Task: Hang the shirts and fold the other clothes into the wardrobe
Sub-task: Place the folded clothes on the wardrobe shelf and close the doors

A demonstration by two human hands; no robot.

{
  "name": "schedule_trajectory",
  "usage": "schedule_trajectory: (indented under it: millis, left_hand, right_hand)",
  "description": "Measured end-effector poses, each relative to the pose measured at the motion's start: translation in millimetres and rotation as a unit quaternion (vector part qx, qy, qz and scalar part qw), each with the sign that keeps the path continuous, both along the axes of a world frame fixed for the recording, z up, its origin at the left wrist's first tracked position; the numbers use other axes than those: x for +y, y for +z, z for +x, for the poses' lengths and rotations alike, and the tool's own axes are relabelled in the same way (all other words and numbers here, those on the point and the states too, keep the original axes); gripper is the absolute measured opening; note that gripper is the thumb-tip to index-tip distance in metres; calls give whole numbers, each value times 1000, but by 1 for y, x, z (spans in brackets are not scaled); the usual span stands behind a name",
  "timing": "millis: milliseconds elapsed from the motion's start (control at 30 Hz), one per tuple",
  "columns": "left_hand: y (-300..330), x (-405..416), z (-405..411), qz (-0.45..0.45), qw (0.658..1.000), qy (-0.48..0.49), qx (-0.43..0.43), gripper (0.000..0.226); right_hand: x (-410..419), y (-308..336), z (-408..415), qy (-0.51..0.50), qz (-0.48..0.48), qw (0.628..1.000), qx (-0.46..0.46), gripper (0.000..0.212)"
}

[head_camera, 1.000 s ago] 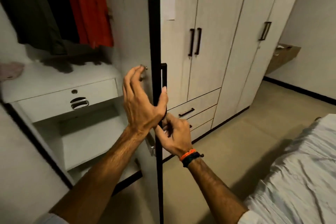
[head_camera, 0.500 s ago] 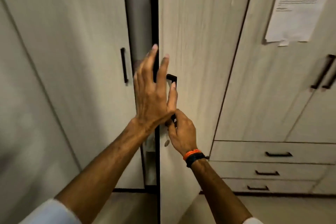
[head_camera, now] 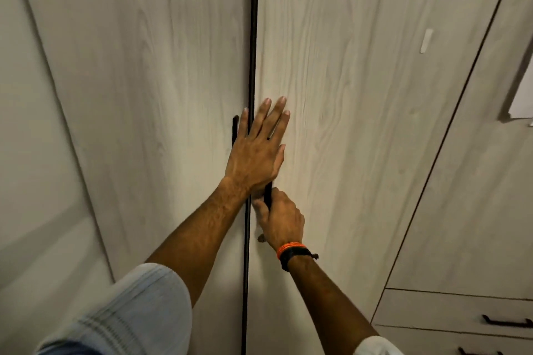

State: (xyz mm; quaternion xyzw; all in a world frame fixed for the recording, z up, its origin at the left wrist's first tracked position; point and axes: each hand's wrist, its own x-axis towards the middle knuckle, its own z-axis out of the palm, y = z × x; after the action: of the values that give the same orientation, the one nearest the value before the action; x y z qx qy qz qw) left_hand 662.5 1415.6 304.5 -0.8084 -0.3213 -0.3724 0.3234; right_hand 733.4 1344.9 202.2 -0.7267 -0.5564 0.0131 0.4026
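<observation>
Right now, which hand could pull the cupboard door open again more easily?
Probably the right hand: its fingers curl around the thin black door handle on the pale wood-grain right door. The left hand lies flat across the door seam, gripping nothing.

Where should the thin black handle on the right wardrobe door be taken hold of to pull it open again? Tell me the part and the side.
Take the thin black bar handle at its lower stretch, where the right hand already curls its grip. Come from the right, fingers hooking behind the upright bar. The left hand lies flat over its upper part, and the dark seam sits close on the left, so that side looks cramped.
</observation>
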Motion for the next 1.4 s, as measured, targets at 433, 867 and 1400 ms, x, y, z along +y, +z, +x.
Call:
schedule_trajectory:
  millis: [433, 867, 1400]
  left_hand:
    - [-1, 124, 19, 2, 998, 44, 41, 75]
    - [-24, 104, -8, -145, 956, -128, -221, 71]
    - [-58, 125, -21, -347, 860, -139, -348, 22]
  right_hand:
    - [127, -10, 9, -77, 6, 995, -58, 28]
    - [116, 21, 24, 39, 105, 987, 112, 29]
    - [165, 26, 2, -107, 275, 955, -20, 44]
